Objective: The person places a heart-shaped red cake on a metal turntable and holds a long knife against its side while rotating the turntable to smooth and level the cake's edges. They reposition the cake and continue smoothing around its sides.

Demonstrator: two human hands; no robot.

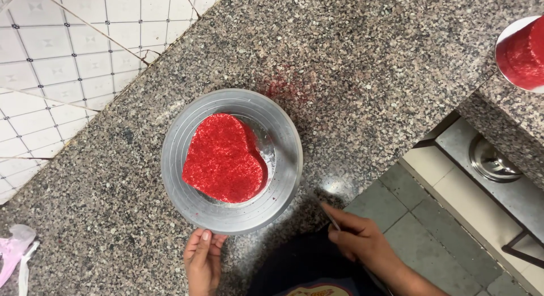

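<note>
Resting on a speckled grey granite countertop [362, 63], a round grey metal turntable [231, 160] carries a red, heart-shaped cake coated in fine crumbs [224, 158]. The cake sits a little left of the turntable's middle, its point aimed toward the lower right, with bare ringed metal showing all around it.

Below the turntable, the left hand [203, 259] reaches up with its fingers held loosely together; the fingertips [205, 236] lie at the turntable's near rim, touching it or just short of it, I cannot tell which. The hand holds nothing.

To the lower right of the turntable, the right hand [358, 239] is curled in a grip around a thin grey metal tool [330, 215], whose slim end pokes out past the fingers toward the turntable's rim without reaching it. Whether it is a blade or a handle cannot be made out.

Just above the turntable, a faint dusting of red crumbs [286, 89] marks the stone. Far to the upper right of the turntable, a second red crumb-coated cake on a white round board [524, 53] is cut by the frame's edge. Well to the lower left of the turntable lies a crumpled pale pink plastic bag [16, 252]. White wall tiles with dark corner dots [62, 52] rise to the turntable's upper left, and a grey tiled floor [419, 216] shows to its lower right.
</note>
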